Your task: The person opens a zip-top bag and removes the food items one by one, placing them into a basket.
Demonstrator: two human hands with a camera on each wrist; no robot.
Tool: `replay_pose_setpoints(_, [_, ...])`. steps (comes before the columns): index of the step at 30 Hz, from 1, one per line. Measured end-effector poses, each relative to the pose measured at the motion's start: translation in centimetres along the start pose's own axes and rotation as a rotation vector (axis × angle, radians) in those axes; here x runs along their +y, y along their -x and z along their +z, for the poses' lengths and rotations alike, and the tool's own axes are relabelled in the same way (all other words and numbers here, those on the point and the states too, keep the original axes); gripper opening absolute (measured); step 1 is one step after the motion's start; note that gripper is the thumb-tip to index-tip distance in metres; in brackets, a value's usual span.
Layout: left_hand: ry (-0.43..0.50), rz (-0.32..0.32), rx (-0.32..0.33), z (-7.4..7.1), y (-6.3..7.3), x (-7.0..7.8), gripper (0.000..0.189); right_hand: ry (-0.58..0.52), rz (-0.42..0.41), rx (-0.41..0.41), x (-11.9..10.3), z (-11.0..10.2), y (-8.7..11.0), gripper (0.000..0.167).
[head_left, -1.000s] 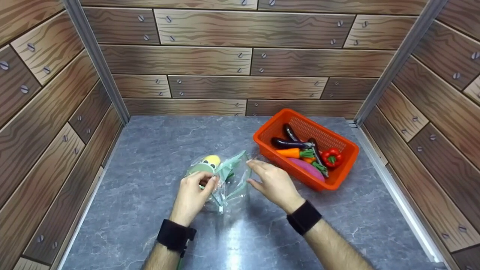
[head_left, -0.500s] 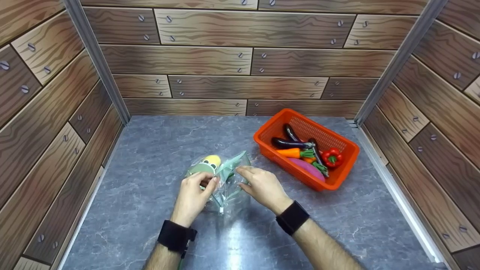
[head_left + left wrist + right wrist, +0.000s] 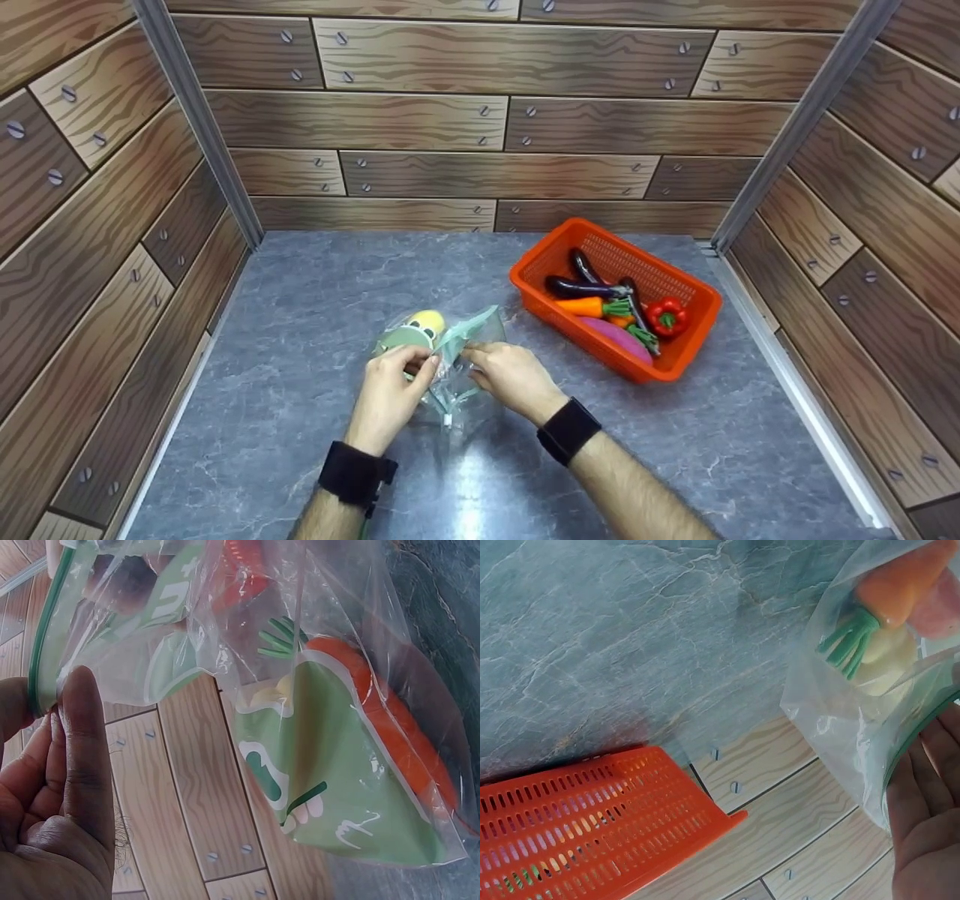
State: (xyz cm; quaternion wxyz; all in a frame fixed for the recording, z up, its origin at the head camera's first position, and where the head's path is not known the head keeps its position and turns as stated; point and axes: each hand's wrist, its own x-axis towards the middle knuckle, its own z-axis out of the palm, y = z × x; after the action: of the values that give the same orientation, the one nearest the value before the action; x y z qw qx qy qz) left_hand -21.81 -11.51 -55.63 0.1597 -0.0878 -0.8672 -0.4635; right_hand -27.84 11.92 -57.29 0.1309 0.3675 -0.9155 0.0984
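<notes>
A clear zip bag (image 3: 480,324) with a green printed front and green edging lies mid-table, its mouth spread apart. My left hand (image 3: 391,386) pinches one green edge of that mouth between thumb and fingers (image 3: 82,720). At the opening, my right hand (image 3: 517,381) has its fingers inside the mouth, the tips hidden in the head view. The right wrist view shows those fingers (image 3: 924,772) fairly straight against the green edge. Inside the bag are a carrot (image 3: 394,724) with green leaves, a pale yellow rounded piece (image 3: 886,664) and a reddish piece (image 3: 939,607).
An orange plastic basket (image 3: 694,337) at the right holds eggplants (image 3: 577,287), a carrot (image 3: 581,307), a red bell pepper (image 3: 666,316) and a purple oblong vegetable (image 3: 616,339). Wood-patterned walls (image 3: 420,120) enclose the grey marbled table (image 3: 322,277).
My right hand has moved left from the bag's right edge, and its fingers have gone into the mouth. My left hand keeps its pinch almost in place.
</notes>
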Motion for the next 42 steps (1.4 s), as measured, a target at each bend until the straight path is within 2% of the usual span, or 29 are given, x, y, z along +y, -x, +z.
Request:
replay_pose_setpoints(10, [0.006,0.004,0.004,-0.1,0.1,-0.2,0.006,0.043,-0.015,-0.03,-0.4,1.2,-1.0,0.021])
replay_pose_setpoints(14, [0.006,0.019,0.016,0.0,0.1,-0.4,0.006,0.066,-0.014,-0.027,-0.3,2.1,-1.2,0.021])
replay_pose_setpoints(26, [0.006,0.009,0.011,0.1,0.3,-0.7,0.007,0.113,0.026,-0.011,-0.7,3.6,-1.4,0.018])
replay_pose_setpoints(31, [-0.005,-0.006,0.004,0.1,0.3,-0.7,0.008,0.133,0.0,0.046,0.2,5.6,-1.2,0.02])
replay_pose_setpoints(34, [-0.008,-0.005,0.004,0.1,0.2,-0.9,0.009,0.139,-0.02,0.095,1.7,8.1,-1.2,0.021])
replay_pose_setpoints(38, [-0.004,-0.009,-0.001,0.1,0.2,-0.9,0.01,0.137,-0.014,0.085,2.6,9.8,-1.3,0.023])
replay_pose_setpoints(40, [-0.001,-0.012,-0.003,0.0,0.2,-0.9,0.01,0.114,-0.01,0.063,2.1,8.8,-1.2,0.025])
replay_pose_setpoints(42, [-0.001,-0.014,-0.004,0.0,0.2,-0.9,0.01,0.106,-0.023,0.079,1.8,8.2,-1.1,0.029])
